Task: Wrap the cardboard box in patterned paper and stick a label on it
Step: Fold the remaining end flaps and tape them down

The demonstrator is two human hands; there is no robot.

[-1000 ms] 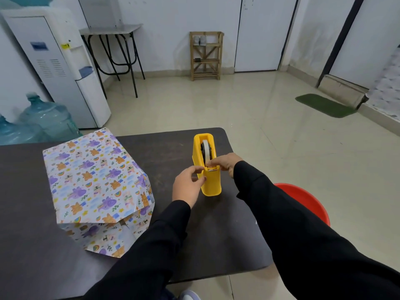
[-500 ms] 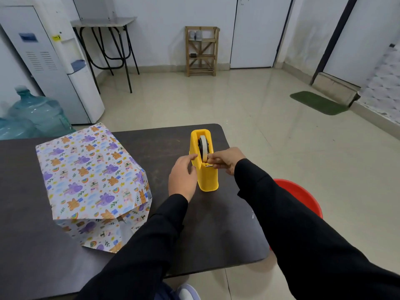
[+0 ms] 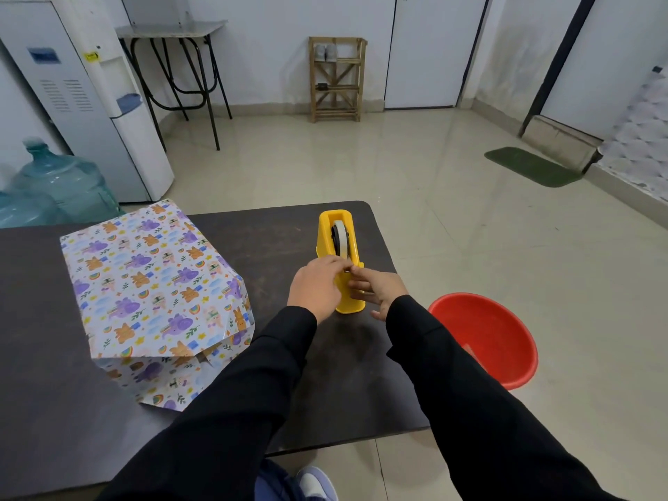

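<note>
The box wrapped in patterned paper (image 3: 155,283) lies on the left half of the dark table (image 3: 325,392), with a loose paper flap at its near end. A yellow tape dispenser (image 3: 339,244) stands upright on the table's right side, its tape roll showing at the top. My left hand (image 3: 314,287) grips the dispenser's near end from the left, fingers curled over its top. My right hand (image 3: 377,289) meets it from the right and pinches the tape end at the cutter. The tape strip itself is too small to make out.
A red plastic tub (image 3: 488,338) sits on the floor just right of the table. A water dispenser (image 3: 90,103) and large water bottles (image 3: 61,186) stand at the left. Further back are a folding table (image 3: 173,30), a wooden rack (image 3: 336,79) and a green mat (image 3: 531,166).
My left hand has slid up from the dispenser's side onto its top by the cutter. My right hand has come nearer, so the fingertips of both now meet there.
</note>
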